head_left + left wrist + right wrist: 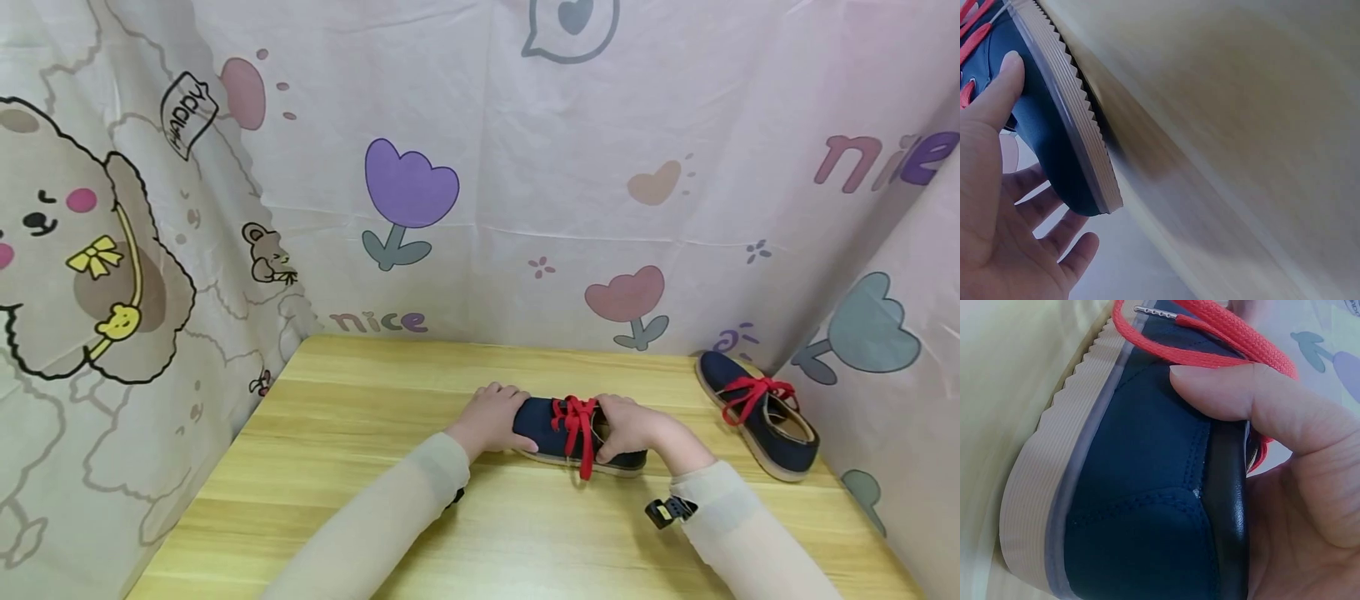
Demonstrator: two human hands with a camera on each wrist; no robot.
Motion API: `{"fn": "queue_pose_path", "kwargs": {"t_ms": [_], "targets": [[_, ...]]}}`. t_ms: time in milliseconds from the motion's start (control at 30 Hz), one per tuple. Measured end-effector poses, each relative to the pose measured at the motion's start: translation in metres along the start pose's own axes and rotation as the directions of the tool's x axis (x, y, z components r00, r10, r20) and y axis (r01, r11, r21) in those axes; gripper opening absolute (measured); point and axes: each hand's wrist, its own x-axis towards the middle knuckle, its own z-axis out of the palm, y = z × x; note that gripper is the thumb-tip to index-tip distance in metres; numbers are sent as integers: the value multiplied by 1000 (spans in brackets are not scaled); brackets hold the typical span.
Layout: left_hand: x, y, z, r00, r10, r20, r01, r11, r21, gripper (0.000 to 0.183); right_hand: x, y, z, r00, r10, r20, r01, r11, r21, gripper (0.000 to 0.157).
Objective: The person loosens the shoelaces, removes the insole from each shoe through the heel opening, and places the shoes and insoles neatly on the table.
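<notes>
"What's the setting?"
"A pale wood-grain table, with printed cloth hung behind it and along both sides. A purple tulip shows at the back, a bear-like figure at the left."
"And the navy shoe?"
"Around the table's middle, toe to the left. The left hand grips its toe; the right hand grips it by the opening, thumb on the near side."
"Sole flat on the wood?"
"Hard to tell from these angles."
"Anything else?"
"A second shoe, also red-laced, at the table's right edge."
</notes>
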Motion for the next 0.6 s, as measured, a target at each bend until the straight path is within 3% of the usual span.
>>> {"fn": "queue_pose_path", "kwargs": {"t_ms": [600], "targets": [[-19,-16,-5,1000,5,-10,-4,1000,28,95,10,-16,6,1000,-21,1,21,1000,-14,83]]}}
